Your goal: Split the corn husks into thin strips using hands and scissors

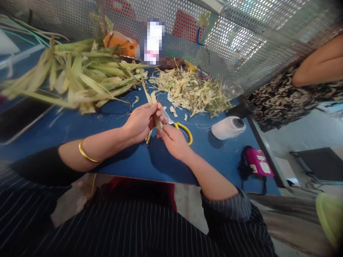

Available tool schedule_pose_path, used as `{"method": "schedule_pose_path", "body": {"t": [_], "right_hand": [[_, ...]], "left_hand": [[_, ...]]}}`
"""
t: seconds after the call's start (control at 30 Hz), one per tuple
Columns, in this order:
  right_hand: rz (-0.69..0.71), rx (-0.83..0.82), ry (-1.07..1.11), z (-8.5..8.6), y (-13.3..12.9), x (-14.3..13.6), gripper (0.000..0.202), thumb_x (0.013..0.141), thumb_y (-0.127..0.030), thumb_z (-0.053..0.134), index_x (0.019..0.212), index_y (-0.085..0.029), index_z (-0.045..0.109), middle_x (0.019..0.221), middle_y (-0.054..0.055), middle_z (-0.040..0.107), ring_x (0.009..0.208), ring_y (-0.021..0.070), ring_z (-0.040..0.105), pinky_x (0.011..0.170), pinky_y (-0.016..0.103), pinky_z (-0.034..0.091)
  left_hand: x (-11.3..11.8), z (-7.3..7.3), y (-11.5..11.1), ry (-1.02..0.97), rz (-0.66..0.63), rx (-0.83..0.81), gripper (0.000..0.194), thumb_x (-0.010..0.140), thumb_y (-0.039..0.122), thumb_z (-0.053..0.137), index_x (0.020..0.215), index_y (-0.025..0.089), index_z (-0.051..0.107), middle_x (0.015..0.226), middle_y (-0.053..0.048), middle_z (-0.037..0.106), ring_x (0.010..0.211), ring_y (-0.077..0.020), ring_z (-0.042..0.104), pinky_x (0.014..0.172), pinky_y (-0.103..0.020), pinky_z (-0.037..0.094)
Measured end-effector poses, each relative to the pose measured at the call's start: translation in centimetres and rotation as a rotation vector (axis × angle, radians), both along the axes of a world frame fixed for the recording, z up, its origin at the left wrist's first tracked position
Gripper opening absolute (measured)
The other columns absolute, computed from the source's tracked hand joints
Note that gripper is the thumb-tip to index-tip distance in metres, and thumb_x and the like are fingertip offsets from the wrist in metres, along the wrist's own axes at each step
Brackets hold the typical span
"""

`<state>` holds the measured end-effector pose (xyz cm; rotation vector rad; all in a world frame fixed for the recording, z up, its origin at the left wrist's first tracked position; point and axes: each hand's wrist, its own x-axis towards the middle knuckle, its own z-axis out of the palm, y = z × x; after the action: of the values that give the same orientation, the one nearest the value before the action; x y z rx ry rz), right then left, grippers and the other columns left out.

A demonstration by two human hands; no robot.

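I have a pale dry leaf [158, 122] pinched between both hands, out in front of me over the blue table [171, 167]. My left hand [142, 121] grips it from the side, thumb and fingers closed around its middle, with a gold bangle [85, 152] farther up that forearm. My right hand [174, 141] grasps the same leaf lower down, thumb pressed on it, just below my left fingertips. The leaf's upper ends stick up past my fingers in two narrow points, and some thin ends hang below, between my wrists. Right behind my right hand lies a pair of scissors [190, 135] with yellow handles, partly hidden by my fingers, so I cannot tell how far the blades are apart. Beyond my left hand is a big heap of long green and yellow leaves [88, 76], and to the right of it a looser pile of small pale scraps [193, 91], with a few bits scattered on the table in front. A white spool of thread [227, 128] lies on its side to the right, and nearer the table's right edge sits a pink case [261, 163] with a black strap. A perforated metal screen [230, 39] stands behind it all, and at the far right is another person's patterned cloth [273, 92]
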<state>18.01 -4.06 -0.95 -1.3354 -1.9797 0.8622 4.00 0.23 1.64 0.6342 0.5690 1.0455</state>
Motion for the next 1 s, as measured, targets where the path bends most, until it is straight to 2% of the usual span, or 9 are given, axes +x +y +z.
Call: {"method": "schedule_pose_path", "body": {"t": [0.13, 0.3, 0.43, 0.6, 0.67, 0.77, 0.87, 0.93, 1.0], "right_hand": [[0.002, 0.077, -0.121, 0.0, -0.1, -0.2, 0.029, 0.095, -0.03, 0.037, 0.074, -0.018, 0.053, 0.072, 0.002, 0.057, 0.067, 0.0136, 0.052, 0.066, 0.027, 0.039], [0.076, 0.167, -0.231, 0.4, -0.4, -0.4, 0.029, 0.097, -0.029, 0.036, 0.075, -0.018, 0.053, 0.074, 0.002, 0.058, 0.072, 0.0143, 0.054, 0.071, 0.028, 0.04], [0.192, 0.208, -0.305, 0.7, -0.3, 0.3, 0.024, 0.095, -0.028, 0.043, 0.081, -0.018, 0.06, 0.079, 0.002, 0.06, 0.074, 0.0127, 0.056, 0.068, 0.025, 0.041], [0.078, 0.418, -0.495, 0.4, 0.4, 0.7, 0.021, 0.094, -0.025, 0.047, 0.105, -0.018, 0.063, 0.096, 0.006, 0.063, 0.077, 0.014, 0.057, 0.065, 0.027, 0.041], [0.152, 0.546, -0.672, 0.2, 0.7, 0.1, 0.024, 0.095, -0.02, 0.043, 0.11, -0.017, 0.061, 0.1, 0.008, 0.062, 0.076, 0.0153, 0.056, 0.063, 0.029, 0.039], [0.354, 0.75, -0.9, -0.1, 1.0, -1.2, 0.026, 0.096, -0.013, 0.037, 0.1, -0.013, 0.062, 0.095, 0.01, 0.061, 0.074, 0.0163, 0.054, 0.065, 0.034, 0.037], [0.535, 0.876, -0.967, -0.4, 1.4, -2.1, 0.027, 0.096, -0.01, 0.034, 0.092, -0.011, 0.061, 0.085, 0.009, 0.058, 0.073, 0.0167, 0.052, 0.065, 0.035, 0.036], [0.564, 0.945, -0.973, -0.5, 1.7, -2.1, 0.028, 0.096, -0.011, 0.034, 0.092, -0.01, 0.061, 0.083, 0.009, 0.058, 0.072, 0.0168, 0.052, 0.065, 0.035, 0.036], [0.511, 1.028, -0.971, -0.3, 1.9, -1.6, 0.026, 0.096, -0.012, 0.036, 0.091, -0.01, 0.061, 0.082, 0.008, 0.058, 0.071, 0.0163, 0.052, 0.066, 0.035, 0.039]], "left_hand": [[-0.1, -0.1, 0.0, -0.038, -0.012, -0.035, 0.027, 0.094, 0.009, 0.037, 0.073, 0.014, 0.052, 0.06, 0.003, 0.044, 0.051, -0.0074, 0.048, 0.059, -0.023, 0.05], [-0.6, 0.4, 0.3, -0.036, -0.069, -0.086, 0.021, 0.087, 0.005, 0.042, 0.07, 0.015, 0.049, 0.053, 0.007, 0.03, 0.039, -0.0037, 0.03, 0.038, -0.016, 0.027], [-2.1, 1.5, 2.0, -0.011, 0.025, -0.081, 0.02, 0.085, 0.004, 0.042, 0.069, 0.016, 0.046, 0.049, 0.009, 0.027, 0.035, -0.0032, 0.025, 0.035, -0.016, 0.021], [-3.6, 1.6, 4.0, 0.103, 0.073, -0.153, 0.022, 0.089, 0.01, 0.045, 0.068, 0.016, 0.046, 0.046, 0.009, 0.029, 0.033, -0.0021, 0.023, 0.032, -0.015, 0.018], [-3.6, 1.2, 4.1, 0.154, 0.05, -0.174, 0.021, 0.09, 0.011, 0.047, 0.07, 0.015, 0.049, 0.044, 0.01, 0.027, 0.032, -0.0016, 0.021, 0.031, -0.014, 0.017], [-3.4, 0.7, 4.0, 0.213, 0.005, -0.2, 0.018, 0.091, 0.011, 0.044, 0.077, 0.012, 0.055, 0.043, 0.01, 0.026, 0.031, -0.0015, 0.019, 0.031, -0.014, 0.014], [-3.2, 0.6, 3.8, 0.236, 0.004, -0.193, 0.019, 0.091, 0.011, 0.042, 0.077, 0.011, 0.056, 0.044, 0.01, 0.028, 0.03, -0.0012, 0.019, 0.031, -0.015, 0.012], [-3.2, 0.6, 3.8, 0.245, 0.008, -0.171, 0.019, 0.09, 0.01, 0.041, 0.077, 0.011, 0.055, 0.046, 0.009, 0.032, 0.03, -0.0007, 0.02, 0.031, -0.015, 0.012], [-3.2, 0.6, 3.8, 0.258, 0.014, -0.166, 0.019, 0.088, 0.009, 0.042, 0.074, 0.011, 0.055, 0.047, 0.008, 0.035, 0.03, -0.0003, 0.021, 0.031, -0.015, 0.012]]}}
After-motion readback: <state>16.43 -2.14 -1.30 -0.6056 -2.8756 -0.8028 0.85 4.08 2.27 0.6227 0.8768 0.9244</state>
